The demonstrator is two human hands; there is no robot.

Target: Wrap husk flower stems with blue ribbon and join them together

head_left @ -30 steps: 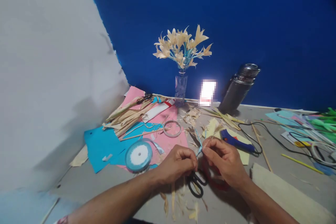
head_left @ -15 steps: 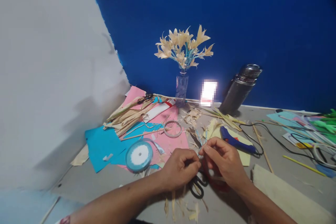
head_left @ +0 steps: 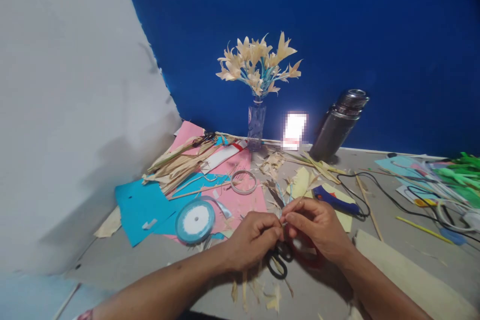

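Note:
My left hand (head_left: 257,237) and my right hand (head_left: 315,222) meet above the table, fingertips pinched together and nearly touching. What they pinch is too small and too hidden to make out. Thin light-blue stems (head_left: 279,190) show just beyond the fingertips; I cannot tell whether they are held. Below the hands lie black-handled scissors (head_left: 276,266), and a red ring-shaped thing (head_left: 308,255) is partly covered by my right hand. A spool of light-blue ribbon (head_left: 195,220) lies left of my left hand. To the right is a blue glue gun (head_left: 337,201).
Pale husk flowers (head_left: 258,62) stand in a clear bottle (head_left: 256,125) at the back. A dark flask (head_left: 337,127) stands to its right. Dry husks (head_left: 183,160), blue paper (head_left: 140,210), a tape ring (head_left: 243,182) and a black cord (head_left: 390,190) lie around. A folded cloth (head_left: 397,270) lies front right.
The whole view has shifted slightly, so things sit a little further left. Both hands stay together, with the fingertips slightly closer to each other.

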